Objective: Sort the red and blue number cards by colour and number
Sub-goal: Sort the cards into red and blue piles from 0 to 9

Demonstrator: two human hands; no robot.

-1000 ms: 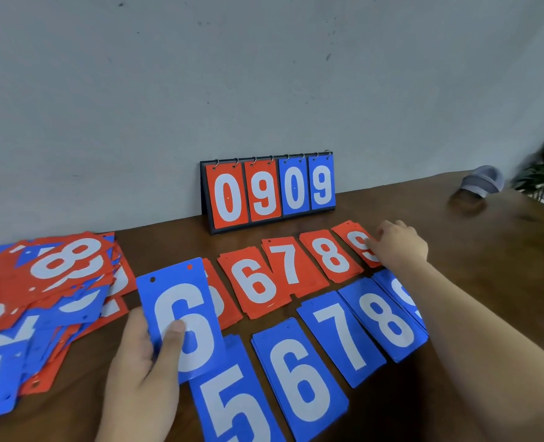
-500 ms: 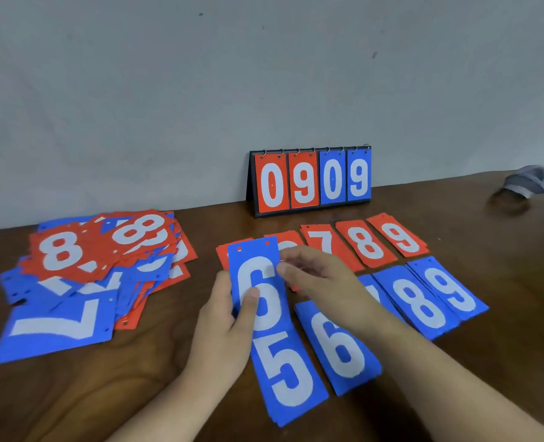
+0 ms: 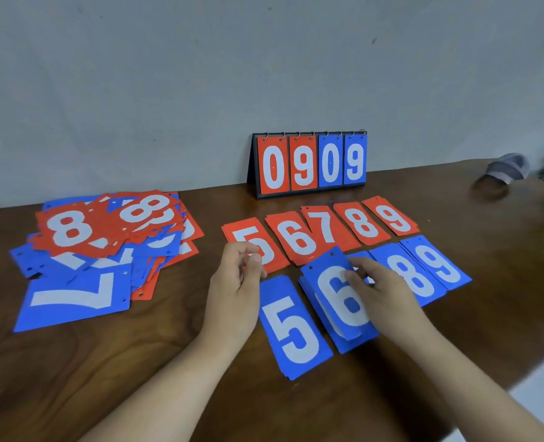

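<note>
Two hands work between a red row (image 3: 363,223) and a blue row (image 3: 436,266) of sorted stacks. Well left of all fingers lies the unsorted pile (image 3: 105,250) of mixed red and blue cards. Left hand (image 3: 235,291): fingers loosely curled and holding nothing, tips just over the red 5 stack (image 3: 245,232), with the blue 5 stack (image 3: 296,330) just right of the palm. Blue 6 card (image 3: 334,298): under the right fingertips, askew on the blue 6 stack (image 3: 353,344). Right hand (image 3: 382,291): fingers laid over the card's right edge and apparently gripping it; the thumb is hidden. Step in hand: placing a blue 6. Next move, by judgement: square the card on its stack, let go, then reach left to the pile.
</note>
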